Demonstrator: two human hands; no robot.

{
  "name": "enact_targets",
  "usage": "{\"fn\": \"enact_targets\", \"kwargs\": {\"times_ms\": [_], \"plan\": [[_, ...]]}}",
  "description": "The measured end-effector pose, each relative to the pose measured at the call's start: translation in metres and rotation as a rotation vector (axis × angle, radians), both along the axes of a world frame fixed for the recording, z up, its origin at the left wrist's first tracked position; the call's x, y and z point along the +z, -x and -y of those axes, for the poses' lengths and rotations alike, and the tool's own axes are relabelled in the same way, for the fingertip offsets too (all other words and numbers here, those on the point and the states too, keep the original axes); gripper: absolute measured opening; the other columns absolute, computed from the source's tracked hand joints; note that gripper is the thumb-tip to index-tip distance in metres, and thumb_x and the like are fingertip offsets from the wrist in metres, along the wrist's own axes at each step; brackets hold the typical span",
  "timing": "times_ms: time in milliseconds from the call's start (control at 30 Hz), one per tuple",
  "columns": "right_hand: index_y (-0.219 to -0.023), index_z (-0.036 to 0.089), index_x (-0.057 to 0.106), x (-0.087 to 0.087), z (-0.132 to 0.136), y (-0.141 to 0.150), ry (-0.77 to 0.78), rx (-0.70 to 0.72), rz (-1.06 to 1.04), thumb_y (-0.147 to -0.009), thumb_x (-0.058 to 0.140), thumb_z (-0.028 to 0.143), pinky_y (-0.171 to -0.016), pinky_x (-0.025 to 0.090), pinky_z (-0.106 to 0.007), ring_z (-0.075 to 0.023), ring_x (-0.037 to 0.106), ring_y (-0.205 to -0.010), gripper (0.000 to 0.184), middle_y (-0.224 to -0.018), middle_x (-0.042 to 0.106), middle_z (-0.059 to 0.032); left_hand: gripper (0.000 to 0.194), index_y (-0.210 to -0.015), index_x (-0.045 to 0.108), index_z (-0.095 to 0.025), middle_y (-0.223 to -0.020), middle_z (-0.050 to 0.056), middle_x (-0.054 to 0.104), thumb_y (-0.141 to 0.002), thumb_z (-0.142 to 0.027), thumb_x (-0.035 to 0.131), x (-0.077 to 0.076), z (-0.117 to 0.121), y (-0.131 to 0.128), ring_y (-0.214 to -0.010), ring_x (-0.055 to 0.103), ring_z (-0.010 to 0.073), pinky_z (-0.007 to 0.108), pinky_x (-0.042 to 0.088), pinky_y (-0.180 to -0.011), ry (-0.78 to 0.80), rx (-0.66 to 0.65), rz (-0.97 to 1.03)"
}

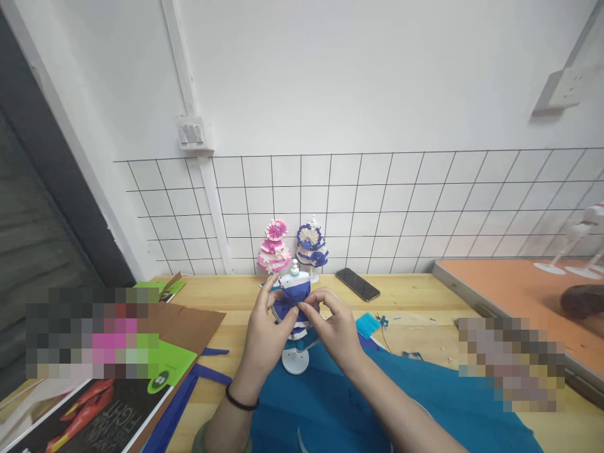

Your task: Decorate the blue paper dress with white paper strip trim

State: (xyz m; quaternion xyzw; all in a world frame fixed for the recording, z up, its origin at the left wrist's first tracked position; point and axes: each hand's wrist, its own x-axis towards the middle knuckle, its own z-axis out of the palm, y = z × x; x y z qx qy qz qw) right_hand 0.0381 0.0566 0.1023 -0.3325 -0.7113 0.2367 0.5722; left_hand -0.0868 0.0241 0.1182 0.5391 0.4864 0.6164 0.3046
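Right in at the waist of the small mannequin (297,292), white at the shoulders and blue in the bodice, squarely between both hands! Pinching there with the right hand (336,321), thumb and forefinger drawn narrow on the blue fabric. Holding from the left side of the mannequin with the left hand (268,321), thumb in front at the waist, forefinger raised near the shoulder, other fingertips partly hidden. Wearing a dark band (242,406) on that wrist. Below the bodice, blue, white and teal layers, then a round white base (296,360); impossible to tell whether touching the teal cloth (340,402) or just above it.

Now behind the mannequin: a pink-and-white dressed figure (274,248) and, just beside, a purple-and-white one (311,242), both close to the wire grid (377,214). Back and to the mannequin's right, a dark phone (357,284) flat on the wooden table (408,289). Nearer on that same side, a folded bright blue piece (368,325). Left of the mannequin, blue strips (177,402), then brown cardboard (193,324) farther out.
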Motion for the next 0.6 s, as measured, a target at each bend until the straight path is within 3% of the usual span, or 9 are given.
{"fn": "enact_targets", "kwargs": {"times_ms": [167,333,600], "plan": [[-0.065,0.02,0.057,0.002,-0.005,-0.002,0.149,0.06,-0.058,-0.074,0.061,0.031,-0.062,0.041,-0.025,-0.0146,0.05,-0.065,0.015,-0.065,0.055,0.0008,0.064,-0.128,0.036,-0.021,-0.101,0.006,0.064,-0.069,-0.022,0.061,-0.004,-0.003,0.004,-0.101,0.057,0.02,0.03,0.046,-0.084,0.004,-0.068,0.063],[-0.067,0.018,0.059,-0.002,-0.013,-0.007,0.298,0.175,-0.109,-0.07,0.066,0.036,-0.047,0.035,-0.02,-0.0091,0.043,-0.05,0.02,-0.058,0.052,0.0044,0.07,-0.13,0.032,-0.019,-0.104,0.009,0.064,-0.068,-0.023,0.064,-0.01,-0.008,0.007,-0.103,0.056,0.0216,0.035,0.043,-0.09,0.012,-0.138,0.152],[-0.072,0.016,0.062,-0.004,-0.014,-0.01,0.382,0.276,-0.154,-0.07,0.065,0.038,-0.047,0.035,-0.02,-0.0075,0.043,-0.05,0.023,-0.063,0.056,0.0026,0.071,-0.13,0.03,-0.019,-0.104,0.009,0.063,-0.069,-0.023,0.064,-0.01,-0.009,0.008,-0.101,0.057,0.0215,0.036,0.042,-0.09,0.03,-0.144,0.169]]}}
